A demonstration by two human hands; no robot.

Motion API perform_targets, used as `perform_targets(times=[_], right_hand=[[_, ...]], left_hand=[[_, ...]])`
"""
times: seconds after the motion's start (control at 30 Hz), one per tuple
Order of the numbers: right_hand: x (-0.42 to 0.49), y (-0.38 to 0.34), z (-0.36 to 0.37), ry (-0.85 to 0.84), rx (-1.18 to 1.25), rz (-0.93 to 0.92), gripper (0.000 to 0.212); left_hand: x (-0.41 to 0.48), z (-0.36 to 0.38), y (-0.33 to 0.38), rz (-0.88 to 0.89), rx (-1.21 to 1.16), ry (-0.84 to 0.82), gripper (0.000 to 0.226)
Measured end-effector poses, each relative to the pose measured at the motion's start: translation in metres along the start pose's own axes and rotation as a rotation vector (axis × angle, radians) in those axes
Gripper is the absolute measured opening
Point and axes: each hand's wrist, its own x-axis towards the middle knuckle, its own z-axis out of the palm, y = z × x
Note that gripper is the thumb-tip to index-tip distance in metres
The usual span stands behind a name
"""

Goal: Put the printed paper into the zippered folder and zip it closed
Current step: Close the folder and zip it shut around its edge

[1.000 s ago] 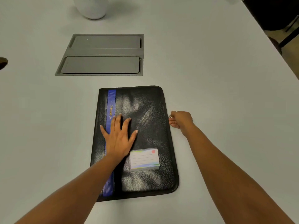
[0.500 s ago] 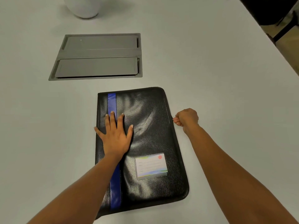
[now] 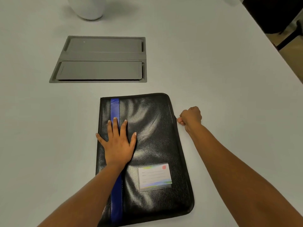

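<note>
The black zippered folder [image 3: 150,145] lies flat on the white table [image 3: 213,63] — left hand [image 3: 117,145] pressing on its cover, fingers straight. At its 3 o'clock edge the right hand [image 3: 191,117], curled, seemingly pinches the zipper pull [image 3: 177,119]. Grey hatch [image 3: 101,58] at 11 o'clock.

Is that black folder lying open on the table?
No, the folder lies closed and flat, the left hand spread on its cover, the right hand pinching the zipper pull at its right edge.
</note>
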Motion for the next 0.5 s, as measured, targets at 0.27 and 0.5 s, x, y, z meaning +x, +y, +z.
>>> perform_targets(times=[0.27, 0.5], right_hand=[[0.009, -0.020, 0.013, 0.036, -0.066, -0.101, 0.018], [0.015, -0.045, 0.029, 0.033, -0.254, -0.242, 0.020]], left_hand=[[0.001, 0.001, -0.002, -0.001, 0.005, 0.003, 0.074], [0.000, 0.002, -0.002, -0.002, 0.008, -0.001, 0.073]])
